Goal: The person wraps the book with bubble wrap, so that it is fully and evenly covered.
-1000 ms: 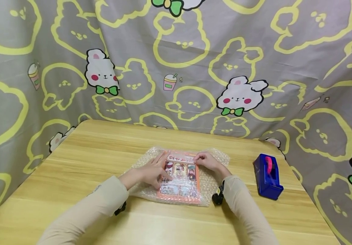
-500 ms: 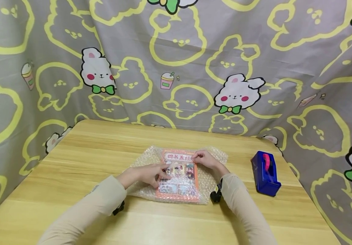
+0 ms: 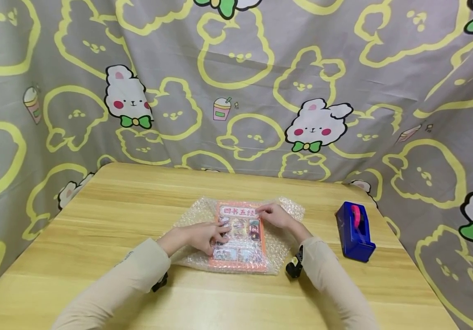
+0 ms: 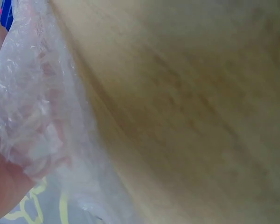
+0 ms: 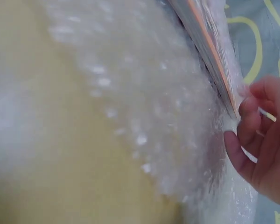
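Here a book point(image 3: 239, 237) with an orange cover lies mid-table on a sheet of bubble wrap point(image 3: 279, 247), its title band showing red characters that read 四书五经. The left hand point(image 3: 205, 236) rests on the book's left edge with fingers loosely spread, while the right hand point(image 3: 275, 215) pinches the book's top right corner with curled fingers point(image 5: 248, 122). A blue tape dispenser point(image 3: 354, 231) stands well apart to the right on the wooden table point(image 3: 108, 215).

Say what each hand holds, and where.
Right hand pinches the book's top right corner. Left hand rests on its left edge over the bubble wrap, gripping nothing visible.
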Tool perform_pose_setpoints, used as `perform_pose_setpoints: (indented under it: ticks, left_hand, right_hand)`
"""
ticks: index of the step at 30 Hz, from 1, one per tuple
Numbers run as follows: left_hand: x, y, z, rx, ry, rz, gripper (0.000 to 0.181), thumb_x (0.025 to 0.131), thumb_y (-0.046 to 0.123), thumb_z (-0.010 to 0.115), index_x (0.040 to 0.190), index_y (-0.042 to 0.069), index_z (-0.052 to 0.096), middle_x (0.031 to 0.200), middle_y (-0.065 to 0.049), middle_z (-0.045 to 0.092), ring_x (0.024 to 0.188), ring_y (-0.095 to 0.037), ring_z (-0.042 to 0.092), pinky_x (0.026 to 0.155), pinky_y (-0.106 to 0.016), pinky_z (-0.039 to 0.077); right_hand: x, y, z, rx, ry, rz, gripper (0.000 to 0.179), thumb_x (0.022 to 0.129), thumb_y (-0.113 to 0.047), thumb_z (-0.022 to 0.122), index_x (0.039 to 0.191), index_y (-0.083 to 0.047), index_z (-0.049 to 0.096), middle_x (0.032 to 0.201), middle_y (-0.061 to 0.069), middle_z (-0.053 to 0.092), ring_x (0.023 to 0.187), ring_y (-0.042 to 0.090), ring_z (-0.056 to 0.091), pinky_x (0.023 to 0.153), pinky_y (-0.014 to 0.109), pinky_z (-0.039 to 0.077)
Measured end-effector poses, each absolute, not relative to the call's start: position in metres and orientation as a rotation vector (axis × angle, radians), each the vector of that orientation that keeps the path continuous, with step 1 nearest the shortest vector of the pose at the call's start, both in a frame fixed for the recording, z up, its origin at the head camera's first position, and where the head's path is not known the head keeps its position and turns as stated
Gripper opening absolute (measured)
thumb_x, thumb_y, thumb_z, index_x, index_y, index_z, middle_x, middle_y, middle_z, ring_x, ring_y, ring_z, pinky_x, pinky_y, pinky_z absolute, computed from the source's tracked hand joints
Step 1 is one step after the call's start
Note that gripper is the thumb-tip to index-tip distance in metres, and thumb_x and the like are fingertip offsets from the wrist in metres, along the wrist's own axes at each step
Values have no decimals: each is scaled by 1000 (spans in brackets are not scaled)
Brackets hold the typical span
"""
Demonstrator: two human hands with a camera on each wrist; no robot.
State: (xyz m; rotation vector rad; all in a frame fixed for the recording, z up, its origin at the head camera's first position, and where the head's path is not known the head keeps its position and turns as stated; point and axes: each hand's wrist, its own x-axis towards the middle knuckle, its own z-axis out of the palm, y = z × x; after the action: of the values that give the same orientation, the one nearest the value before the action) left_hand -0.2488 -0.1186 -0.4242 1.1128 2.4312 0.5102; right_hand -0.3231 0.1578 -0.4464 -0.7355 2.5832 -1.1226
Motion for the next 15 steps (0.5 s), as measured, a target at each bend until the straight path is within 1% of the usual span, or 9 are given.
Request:
perform_pose_setpoints:
  ticks: [3, 4, 6, 7, 10, 11, 13, 14, 15]
  left_hand:
    - [-248, -120, -425, 1114, 2445, 502, 59, 70, 4, 70, 126, 6, 53, 147, -7, 28, 138, -31, 14, 58, -19, 40]
    - [-248, -121, -425, 1120, 2454, 498, 59, 69, 3, 69, 126, 7, 53, 147, -7, 29, 137, -31, 16, 65, -21, 44]
    - [-246, -122, -425, 1121, 2463, 508, 61, 70, 2, 68, 128, 8, 53, 146, -8, 31, 136, -32, 20, 82, -30, 47]
    - [-245, -123, -424, 1114, 2459, 531, 62, 69, 1, 67, 129, 8, 52, 144, -9, 35, 133, -32, 29, 85, -35, 47]
    - [-241, -123, -422, 1080, 2438, 603, 71, 70, 0, 67, 136, 9, 41, 142, -10, 39, 112, -26, 49, 97, -42, 40]
    - [-241, -122, -422, 1060, 2422, 633, 75, 70, -2, 66, 138, 9, 36, 142, -10, 38, 100, -24, 52, 91, -39, 44]
    - [-240, -121, -419, 1032, 2406, 662, 83, 70, -4, 66, 143, 10, 26, 142, -9, 38, 87, -19, 51, 83, -34, 46]
    - [-240, -121, -419, 1023, 2405, 655, 86, 71, -5, 65, 144, 11, 23, 145, -9, 33, 86, -19, 50, 82, -31, 46]
    - [-241, -120, -418, 1023, 2403, 651, 87, 71, -6, 65, 145, 11, 22, 144, -10, 34, 86, -20, 51, 80, -30, 46]
  right_hand:
    - [-318, 156, -446, -747, 2674, -996, 37, 95, -19, 47, 127, 0, 52, 115, 23, 59, 61, 23, 52, 65, 35, 47]
    - [-316, 155, -446, -747, 2706, -952, 40, 95, -21, 47, 129, -2, 50, 120, 22, 57, 72, 26, 57, 72, 39, 49]
    - [-312, 154, -446, -732, 2753, -876, 45, 95, -26, 48, 134, -4, 45, 129, 19, 51, 90, 30, 59, 85, 45, 46]
    - [-311, 154, -446, -717, 2771, -844, 47, 94, -28, 49, 135, -5, 44, 130, 19, 50, 97, 30, 59, 89, 45, 45]
    - [-309, 152, -447, -647, 2781, -785, 53, 93, -31, 52, 139, -9, 38, 132, 20, 48, 83, 27, 59, 82, 43, 47]
    - [-309, 152, -447, -627, 2782, -768, 55, 92, -31, 53, 140, -10, 37, 133, 20, 47, 76, 27, 57, 78, 42, 48]
    - [-309, 151, -447, -608, 2790, -740, 57, 91, -32, 54, 140, -10, 36, 135, 19, 45, 75, 27, 57, 77, 40, 48]
    - [-310, 151, -447, -605, 2795, -728, 58, 91, -32, 54, 141, -10, 35, 136, 18, 44, 78, 28, 58, 78, 40, 48]
    - [-310, 151, -447, -600, 2797, -727, 59, 91, -32, 54, 141, -10, 34, 136, 18, 44, 82, 30, 59, 81, 42, 48]
